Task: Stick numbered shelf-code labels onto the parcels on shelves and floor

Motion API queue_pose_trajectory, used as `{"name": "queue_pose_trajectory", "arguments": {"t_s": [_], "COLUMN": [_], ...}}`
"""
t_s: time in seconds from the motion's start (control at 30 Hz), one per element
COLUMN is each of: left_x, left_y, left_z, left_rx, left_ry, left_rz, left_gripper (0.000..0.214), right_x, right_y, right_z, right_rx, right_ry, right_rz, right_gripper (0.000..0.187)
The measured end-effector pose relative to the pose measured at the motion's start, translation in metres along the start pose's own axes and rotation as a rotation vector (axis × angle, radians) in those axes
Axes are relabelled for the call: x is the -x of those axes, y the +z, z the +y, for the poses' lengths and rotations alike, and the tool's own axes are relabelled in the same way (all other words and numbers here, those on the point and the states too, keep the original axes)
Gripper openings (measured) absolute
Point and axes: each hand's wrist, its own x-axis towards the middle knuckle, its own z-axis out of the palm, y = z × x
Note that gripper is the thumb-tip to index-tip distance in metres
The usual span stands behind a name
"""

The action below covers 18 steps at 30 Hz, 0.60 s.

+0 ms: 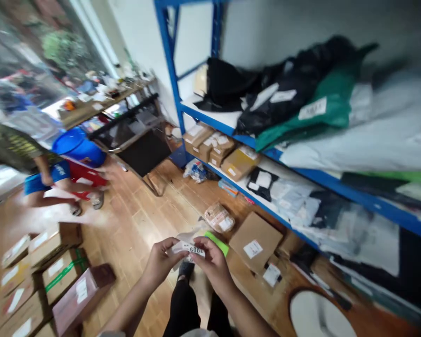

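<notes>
My left hand and my right hand meet in front of me, fingers pinched on a small white label slip with dark print. A bright green object sticks out behind my right hand's fingers; I cannot tell which hand carries it. Below the hands are my dark trousers and a shoe on the wooden floor.
A blue shelving rack at right holds black and green bags, cardboard boxes and grey mailers. A cardboard box and a wrapped parcel lie on the floor. Several boxes stand at left. Another person bends by a blue and red bin.
</notes>
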Motion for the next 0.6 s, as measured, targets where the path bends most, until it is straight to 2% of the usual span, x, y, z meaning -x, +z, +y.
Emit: {"name": "queue_pose_trajectory", "arguments": {"t_s": [0.07,0.17,0.27,0.37,0.47,0.6], "left_x": [0.046,0.115,0.169,0.210,0.245,0.278], "left_y": [-0.005,-0.004,-0.002,-0.015,-0.047,-0.113], "left_z": [0.015,0.015,-0.004,-0.028,-0.049,-0.074], "left_rx": [-0.059,-0.094,0.006,0.203,0.380,0.460], "left_ry": [0.117,0.185,0.059,-0.100,-0.111,-0.034], "left_rz": [0.072,0.236,0.506,0.775,0.918,1.020], "left_gripper": [0.019,0.016,0.018,0.018,0.019,0.027], "right_x": [0.025,0.054,0.075,0.097,0.109,0.099], "right_y": [0.009,0.025,0.060,0.112,0.169,0.246], "right_z": [-0.013,-0.014,0.000,0.020,0.043,0.080], "right_rx": [0.046,0.137,0.219,0.259,0.250,0.357], "right_ry": [0.073,0.191,0.270,0.332,0.401,0.480], "right_rz": [-0.077,-0.197,-0.341,-0.574,-0.755,-0.938], "right_gripper": [0.043,0.043,0.037,0.033,0.033,0.033]}}
